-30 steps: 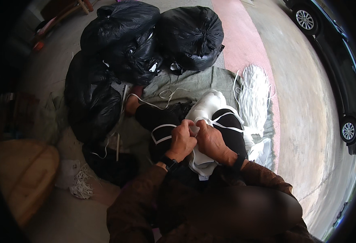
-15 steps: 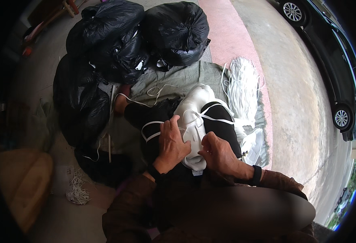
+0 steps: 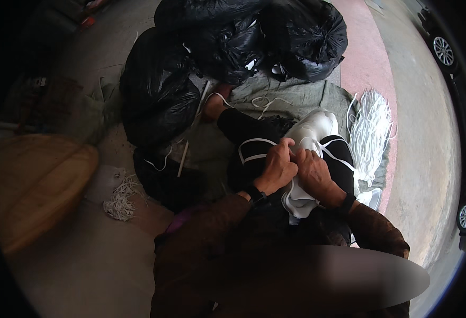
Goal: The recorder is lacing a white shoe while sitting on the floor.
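A white sneaker (image 3: 317,124) lies between my legs, its toe pointing away from me. Both hands meet over its lacing area, fingertips almost touching. My left hand (image 3: 279,167) is closed in a pinch at the shoelace (image 3: 254,140), which loops out over my left thigh. Just beside it, my right hand (image 3: 313,174) has its fingers curled together where the lace comes out toward the right thigh. The fingers cover the exact spot they grip. Below the hands, the shoe's opening and heel (image 3: 299,204) show.
A bundle of white laces (image 3: 370,138) lies at right, near another white shoe (image 3: 369,199). Stuffed black bags (image 3: 159,90) stand behind and to the left on a grey-green cloth (image 3: 328,95). A wooden stool-like piece (image 3: 42,185) and tangled laces (image 3: 121,201) are at left. A parked car (image 3: 458,132) stands far right.
My hands were apart on either side of the shoe. They have come together over its lacing area, fingers closing at the lace. The whole view has shifted, so the scene sits farther right.
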Motion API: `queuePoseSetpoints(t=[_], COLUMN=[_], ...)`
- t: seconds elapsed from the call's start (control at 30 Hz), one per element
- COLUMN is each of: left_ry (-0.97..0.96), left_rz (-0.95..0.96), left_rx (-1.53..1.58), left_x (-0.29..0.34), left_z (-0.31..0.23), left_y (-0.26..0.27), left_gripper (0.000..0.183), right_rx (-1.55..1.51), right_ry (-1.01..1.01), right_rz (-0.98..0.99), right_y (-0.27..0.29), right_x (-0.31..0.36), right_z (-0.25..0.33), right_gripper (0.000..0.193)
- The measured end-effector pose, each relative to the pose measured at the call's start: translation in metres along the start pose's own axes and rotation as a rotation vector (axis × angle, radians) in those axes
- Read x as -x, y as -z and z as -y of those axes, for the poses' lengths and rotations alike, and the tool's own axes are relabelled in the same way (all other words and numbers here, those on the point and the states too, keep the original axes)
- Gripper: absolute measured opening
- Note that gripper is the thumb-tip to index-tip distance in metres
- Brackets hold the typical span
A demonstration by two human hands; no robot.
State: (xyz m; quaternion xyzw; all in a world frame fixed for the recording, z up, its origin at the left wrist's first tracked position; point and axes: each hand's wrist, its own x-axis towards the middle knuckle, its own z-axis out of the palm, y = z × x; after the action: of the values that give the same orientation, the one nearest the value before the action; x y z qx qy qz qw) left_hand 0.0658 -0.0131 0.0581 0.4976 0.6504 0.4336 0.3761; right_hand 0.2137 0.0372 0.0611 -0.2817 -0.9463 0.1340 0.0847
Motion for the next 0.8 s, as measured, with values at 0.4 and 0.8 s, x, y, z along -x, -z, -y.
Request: queuePoseSetpoints(t=[0.4,0.8], left_ry=[0.154,-0.631], left_rz=[-0.022,0.27], left_rx=[0.062,-0.229], left_x=[-0.001,0.007], left_z=[-0.001,-0.059], left_y=[0.006,0.012], left_gripper=[0.046,0.014], right_rx=[-0.005,-0.651], right_ry=[-0.092,-0.509], right_rz=[0.076,-0.079], right_y=[-0.007,0.085], right_x=[-0.009,0.061], right_z=[0.001,0.007], right_gripper=[0.034,0.036])
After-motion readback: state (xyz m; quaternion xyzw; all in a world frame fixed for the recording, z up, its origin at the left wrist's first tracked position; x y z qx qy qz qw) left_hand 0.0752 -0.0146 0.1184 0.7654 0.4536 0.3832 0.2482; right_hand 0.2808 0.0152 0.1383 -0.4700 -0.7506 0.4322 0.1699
